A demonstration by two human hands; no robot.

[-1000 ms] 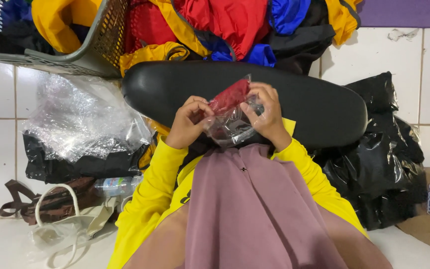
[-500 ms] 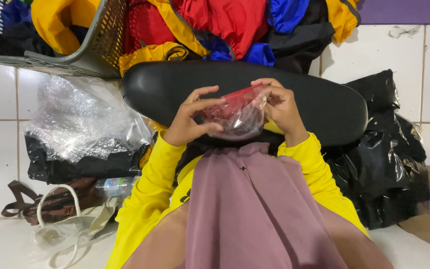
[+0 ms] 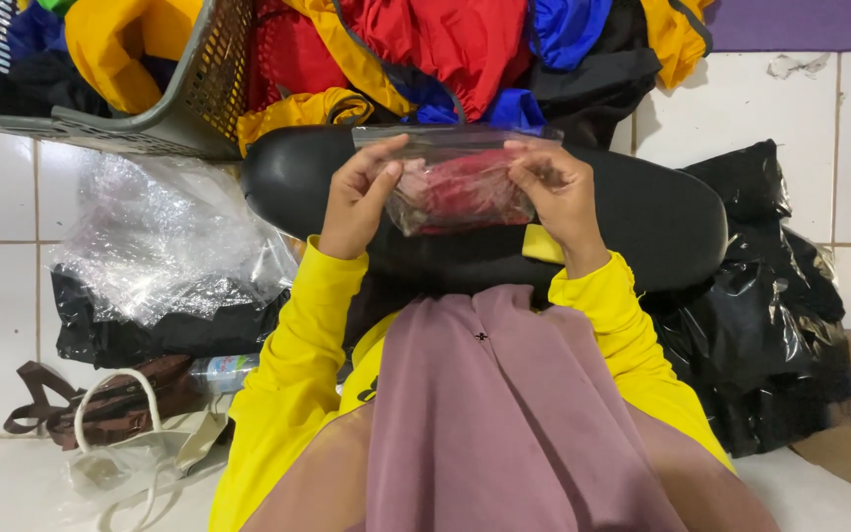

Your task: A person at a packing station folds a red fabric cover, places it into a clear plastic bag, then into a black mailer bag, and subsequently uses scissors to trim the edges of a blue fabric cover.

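Both hands hold a clear plastic bag with a folded red cloth inside it, stretched flat above a black padded board. My left hand pinches the bag's left edge between thumb and fingers. My right hand grips its right edge. The bag's open top points away from me. Yellow sleeves cover both my arms, and a mauve cloth lies over my lap.
A grey plastic basket and a heap of red, yellow and blue garments lie beyond the board. Crumpled clear plastic on a black bag sits left, black plastic bags right, a brown bag and bottle lower left.
The bag was bunched up between my hands; now it is turned and spread out flat, with my hands drawn apart to its two side edges.
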